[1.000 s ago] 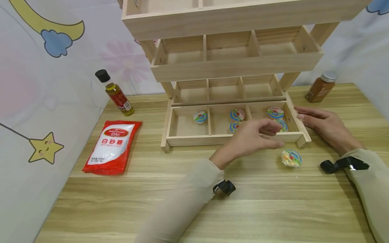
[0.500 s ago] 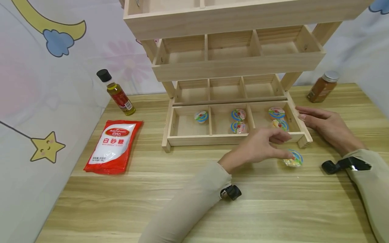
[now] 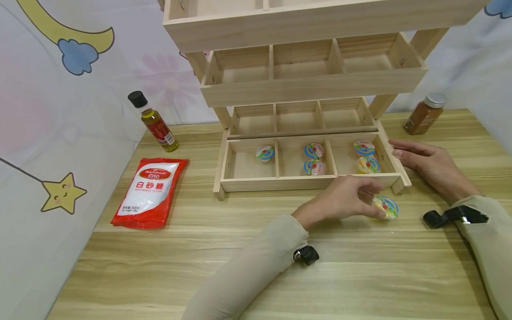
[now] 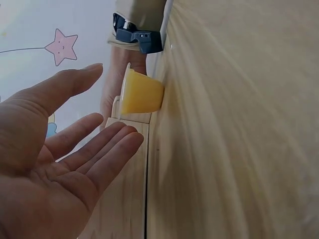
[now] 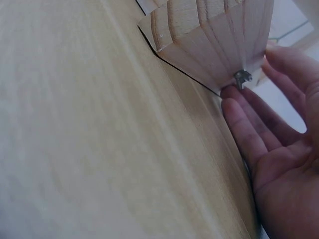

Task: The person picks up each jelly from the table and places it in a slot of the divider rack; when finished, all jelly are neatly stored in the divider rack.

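A yellow jelly cup (image 3: 386, 207) with a printed film lid stands on the table in front of the wooden rack (image 3: 280, 185). My left hand (image 3: 346, 198) is beside it, thumb and fingers spread; in the left wrist view the yellow cup (image 4: 142, 93) sits just beyond the fingertips, with a gap. My right hand (image 3: 434, 169) rests against the rack's right side, fingertips touching the wood by a metal wing nut (image 5: 242, 78) in the right wrist view. In the bottom tray, one jelly cup (image 3: 265, 153) lies in the left compartment, two in the middle and two in the right.
Left of the rack are a red and white sugar bag (image 3: 150, 193) and an oil bottle (image 3: 154, 122) with a black cap. A jar (image 3: 425, 114) with a silver lid stands at the back right. Upper tiers (image 3: 314, 86) of the rack overhang the bottom tray.
My left hand has moved right and towards me, from over the bottom tray's front edge down to beside the loose jelly cup. My right hand stays at the rack's side.
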Demonstrator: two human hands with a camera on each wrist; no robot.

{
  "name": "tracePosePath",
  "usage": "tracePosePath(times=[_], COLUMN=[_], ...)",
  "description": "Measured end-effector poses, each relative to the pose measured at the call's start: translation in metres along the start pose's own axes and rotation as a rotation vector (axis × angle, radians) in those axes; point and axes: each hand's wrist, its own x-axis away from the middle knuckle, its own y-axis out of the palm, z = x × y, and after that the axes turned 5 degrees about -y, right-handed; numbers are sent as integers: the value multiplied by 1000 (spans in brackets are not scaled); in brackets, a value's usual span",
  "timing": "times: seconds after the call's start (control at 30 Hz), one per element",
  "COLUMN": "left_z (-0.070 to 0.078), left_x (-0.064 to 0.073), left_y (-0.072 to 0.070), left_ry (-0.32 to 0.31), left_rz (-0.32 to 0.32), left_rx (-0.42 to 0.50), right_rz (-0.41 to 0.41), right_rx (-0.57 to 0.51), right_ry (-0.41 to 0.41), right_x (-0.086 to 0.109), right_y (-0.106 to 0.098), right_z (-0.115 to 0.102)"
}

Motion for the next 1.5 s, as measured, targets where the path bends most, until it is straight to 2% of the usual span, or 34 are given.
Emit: tracePosePath(times=[0.17, 0.37, 0.6, 0.87, 1.07, 1.5], left_z=[-3, -6, -8, -6, -7, -7], left_x=[-1, -2, -4, -5, -7, -5], left_y=[5, 9, 13, 18, 21, 21], left_ry=[12, 25, 58, 50, 68, 69], left_rz=[-22, -37, -29, -17, 1, 21], left_rx=[57, 44, 84, -9, -62, -78], right_rz=[-2, -3, 5, -6, 0, -4], right_rx=[-26, -26, -30, -24, -20, -27], right_ry=[4, 4, 3, 19, 22, 11], right_x=[-1, -1, -2, -2, -2, -1], right_y=[0, 0, 0, -2, -2, -1], right_z=[1, 3, 3, 3, 3, 2])
